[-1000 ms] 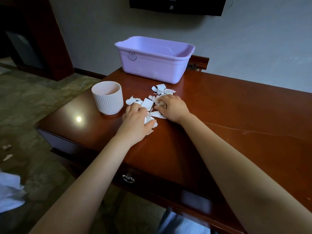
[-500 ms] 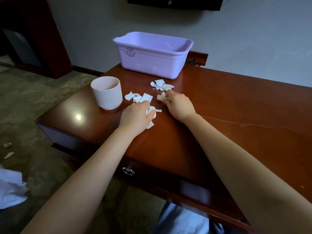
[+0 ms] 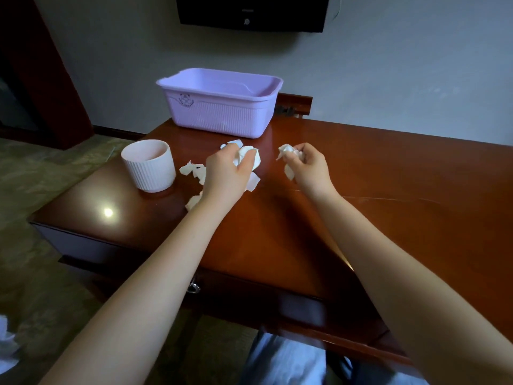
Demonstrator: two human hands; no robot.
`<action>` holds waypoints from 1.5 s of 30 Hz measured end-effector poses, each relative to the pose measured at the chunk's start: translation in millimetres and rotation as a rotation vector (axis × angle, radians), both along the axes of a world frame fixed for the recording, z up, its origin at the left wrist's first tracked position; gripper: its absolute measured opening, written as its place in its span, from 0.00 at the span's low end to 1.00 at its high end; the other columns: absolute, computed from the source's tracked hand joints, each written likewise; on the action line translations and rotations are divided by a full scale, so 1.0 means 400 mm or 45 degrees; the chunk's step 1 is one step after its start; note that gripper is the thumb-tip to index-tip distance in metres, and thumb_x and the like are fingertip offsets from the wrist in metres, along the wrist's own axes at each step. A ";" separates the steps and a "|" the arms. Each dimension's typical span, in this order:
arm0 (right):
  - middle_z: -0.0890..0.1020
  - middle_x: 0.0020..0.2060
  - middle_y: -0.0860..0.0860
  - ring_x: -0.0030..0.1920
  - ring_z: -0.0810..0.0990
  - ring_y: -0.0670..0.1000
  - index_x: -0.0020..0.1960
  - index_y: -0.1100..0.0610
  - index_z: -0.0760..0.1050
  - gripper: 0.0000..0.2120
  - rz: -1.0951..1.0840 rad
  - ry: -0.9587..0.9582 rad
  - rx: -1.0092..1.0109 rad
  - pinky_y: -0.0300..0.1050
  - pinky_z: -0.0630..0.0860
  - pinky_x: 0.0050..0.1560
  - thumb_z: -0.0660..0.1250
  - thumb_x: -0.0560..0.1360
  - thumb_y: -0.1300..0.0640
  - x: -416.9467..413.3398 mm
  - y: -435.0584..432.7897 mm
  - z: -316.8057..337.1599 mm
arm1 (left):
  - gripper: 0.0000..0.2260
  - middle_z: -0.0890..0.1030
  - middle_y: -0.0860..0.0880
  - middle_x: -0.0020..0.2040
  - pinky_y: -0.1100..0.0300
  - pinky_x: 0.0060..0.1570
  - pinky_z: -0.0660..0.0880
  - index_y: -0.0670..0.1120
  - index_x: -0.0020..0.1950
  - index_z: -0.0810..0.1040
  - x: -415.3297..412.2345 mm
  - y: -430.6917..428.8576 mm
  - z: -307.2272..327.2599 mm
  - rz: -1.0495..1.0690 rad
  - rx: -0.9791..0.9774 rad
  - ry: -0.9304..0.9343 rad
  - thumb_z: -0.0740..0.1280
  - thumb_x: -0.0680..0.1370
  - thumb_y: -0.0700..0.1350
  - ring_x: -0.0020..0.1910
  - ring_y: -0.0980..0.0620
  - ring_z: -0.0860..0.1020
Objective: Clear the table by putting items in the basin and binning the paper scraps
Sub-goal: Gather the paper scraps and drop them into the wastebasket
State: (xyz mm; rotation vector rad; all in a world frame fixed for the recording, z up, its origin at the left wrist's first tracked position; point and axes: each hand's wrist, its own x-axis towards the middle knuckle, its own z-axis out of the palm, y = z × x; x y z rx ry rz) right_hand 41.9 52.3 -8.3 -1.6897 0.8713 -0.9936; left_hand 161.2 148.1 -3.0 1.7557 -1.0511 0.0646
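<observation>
Reddish wood bench holds everything. The left hand has its fingers clamped on crumpled paper scraps; the right hand has its fingers clamped on another wad. More loose scraps lie beside the white ribbed cup; the lilac basin stands behind.

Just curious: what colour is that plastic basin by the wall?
The ribbed rectangular plastic basin is pale lilac, clearest in head view.

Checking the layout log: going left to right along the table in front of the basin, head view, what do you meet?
Cup → loose scraps → left hand, gripping scraps → right hand, gripping more.
</observation>
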 end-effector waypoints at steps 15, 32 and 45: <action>0.76 0.35 0.49 0.34 0.73 0.45 0.41 0.54 0.74 0.07 -0.554 -0.185 0.105 0.41 0.71 0.34 0.65 0.77 0.54 -0.510 0.028 0.005 | 0.18 0.68 0.53 0.29 0.74 0.20 0.62 0.49 0.29 0.63 -0.496 -0.159 -0.020 -0.600 -0.009 0.222 0.63 0.78 0.46 0.27 0.56 0.68; 0.75 0.32 0.49 0.36 0.73 0.48 0.39 0.54 0.74 0.08 -1.379 -0.465 -0.002 0.44 0.71 0.39 0.67 0.77 0.56 -1.149 0.169 -0.051 | 0.22 0.64 0.54 0.23 0.68 0.25 0.61 0.49 0.27 0.60 -1.165 -0.110 -0.064 -1.471 0.030 0.151 0.67 0.76 0.44 0.24 0.59 0.65; 0.73 0.29 0.48 0.28 0.70 0.45 0.39 0.54 0.70 0.09 -1.745 -0.513 0.486 0.39 0.70 0.31 0.63 0.79 0.57 -1.449 0.271 -0.376 | 0.20 0.66 0.51 0.29 0.62 0.26 0.57 0.47 0.29 0.59 -1.491 -0.073 -0.322 -1.753 0.721 -0.042 0.63 0.78 0.46 0.29 0.54 0.62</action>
